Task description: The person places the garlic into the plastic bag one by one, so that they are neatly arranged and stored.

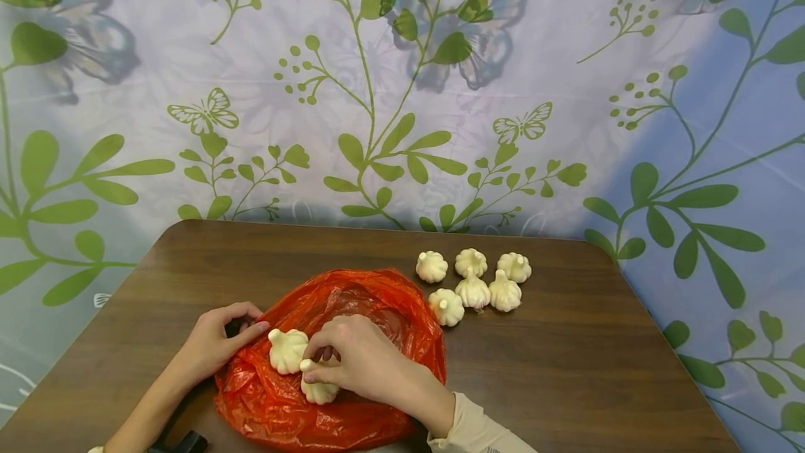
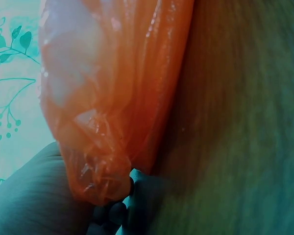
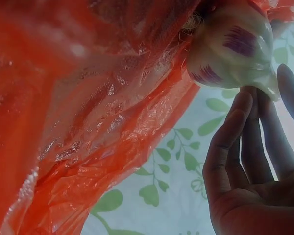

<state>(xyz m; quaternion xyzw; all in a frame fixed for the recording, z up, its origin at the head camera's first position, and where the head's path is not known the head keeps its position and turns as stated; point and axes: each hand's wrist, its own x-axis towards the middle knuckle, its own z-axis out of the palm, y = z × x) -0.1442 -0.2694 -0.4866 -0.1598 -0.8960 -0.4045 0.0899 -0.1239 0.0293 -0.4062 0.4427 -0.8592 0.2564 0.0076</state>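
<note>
A red plastic bag [image 1: 352, 421] lies spread on the table, its mouth open toward the back. My left hand [image 1: 216, 341] pinches the bag's left edge between thumb and fingers; the left wrist view shows bunched plastic at the fingers [image 2: 115, 213]. One garlic bulb [image 1: 288, 351] sits at the bag's left side, between my hands. Just in front of it, my right hand [image 1: 361, 358] holds a second garlic bulb [image 1: 319, 393] by its stem end. Purple streaks mark this bulb [image 3: 235, 46] in the right wrist view, where the fingertips [image 3: 250, 95] meet its stem.
Several more garlic bulbs [image 1: 473, 291] form a loose group on the brown wooden table [image 1: 566, 369], behind and right of the bag. A patterned cloth [image 1: 377, 89] hangs behind the table. A small black object [image 1: 189, 442] is near the left forearm.
</note>
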